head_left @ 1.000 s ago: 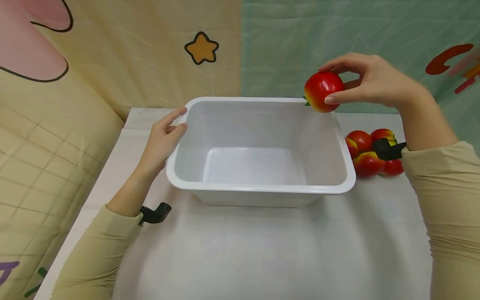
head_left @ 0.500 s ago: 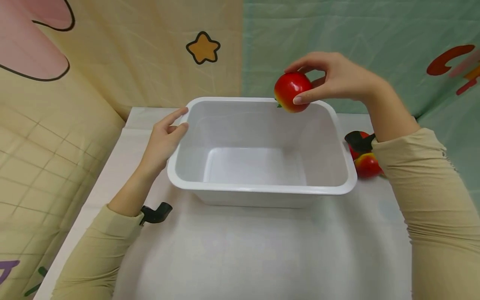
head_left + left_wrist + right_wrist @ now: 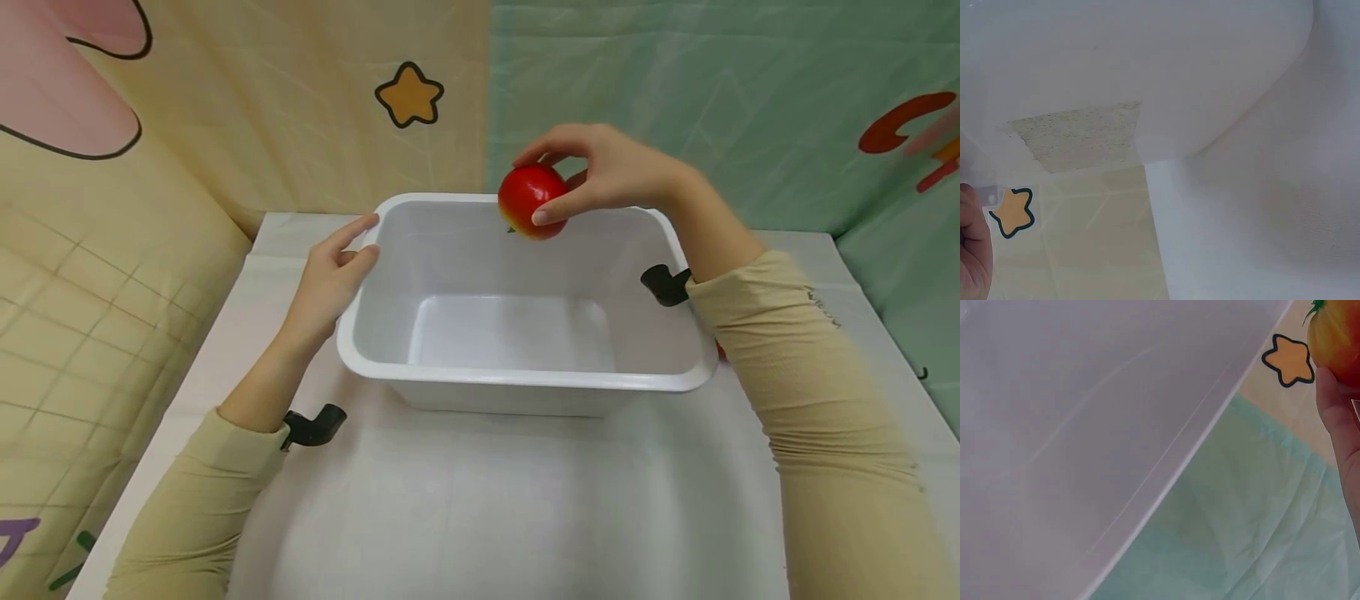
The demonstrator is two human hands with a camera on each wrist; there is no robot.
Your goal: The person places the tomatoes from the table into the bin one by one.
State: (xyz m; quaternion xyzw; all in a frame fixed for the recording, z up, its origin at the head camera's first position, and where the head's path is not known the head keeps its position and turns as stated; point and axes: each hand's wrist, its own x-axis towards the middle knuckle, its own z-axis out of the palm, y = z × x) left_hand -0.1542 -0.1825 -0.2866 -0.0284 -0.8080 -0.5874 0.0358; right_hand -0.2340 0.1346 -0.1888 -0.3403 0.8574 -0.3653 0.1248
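Note:
A white plastic tub (image 3: pixel 517 377) stands on the table, its bottom bare. My left hand (image 3: pixel 330 271) holds the tub's left rim near the back corner, thumb and index finger at the edge. In the left wrist view, part of that hand (image 3: pixel 974 244) shows beside the tub's outer wall (image 3: pixel 1210 69). Over the tub's back rim, my right hand (image 3: pixel 611 171) grips a glossy red-and-yellow fruit (image 3: pixel 528 200) between thumb and fingers. Its green leafy end points down and left. The right wrist view shows the fruit (image 3: pixel 1338 344) with the thumb against it.
A sliver of another red fruit (image 3: pixel 721 350) peeks out between the tub's right side and my right sleeve (image 3: pixel 825 417). Behind the table (image 3: pixel 480 492) hangs a printed cloth (image 3: pixel 300 108) with an orange star (image 3: pixel 409 94). Black wrist mounts stick out from both cuffs.
My right hand has carried the fruit left from the tub's back right corner to near the middle of the back rim, slightly lower. My sleeve now hides most fruits at right. Left hand stays put.

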